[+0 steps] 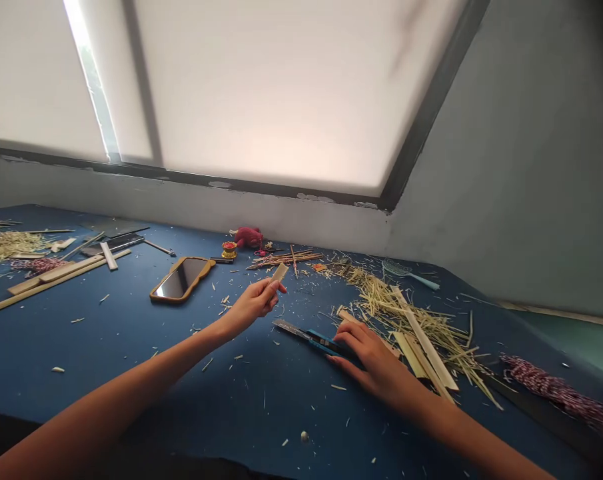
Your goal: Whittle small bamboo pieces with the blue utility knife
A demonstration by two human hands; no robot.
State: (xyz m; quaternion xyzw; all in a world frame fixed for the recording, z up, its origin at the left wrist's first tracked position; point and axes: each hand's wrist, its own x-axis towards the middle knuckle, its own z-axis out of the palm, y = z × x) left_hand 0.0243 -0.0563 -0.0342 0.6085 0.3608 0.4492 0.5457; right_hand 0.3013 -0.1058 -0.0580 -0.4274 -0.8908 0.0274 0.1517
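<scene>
My left hand [254,303] is raised over the blue table [131,347], its fingers pinched on a short flat bamboo piece [280,272] that points up and right. My right hand [371,357] lies on the table with its fingers closed over the handle of a blue utility knife [306,335], whose blade points left. Just right of that hand lies a heap of thin bamboo slivers [411,313] and several flat bamboo strips [424,347].
A phone in a brown case [181,279] lies face up left of centre. Long bamboo slats [56,273] and shavings sit at far left. A red toy [248,236], a small gold pot [228,250], thin sticks [286,259], a green comb [408,272] and red-white twine [556,387] lie around.
</scene>
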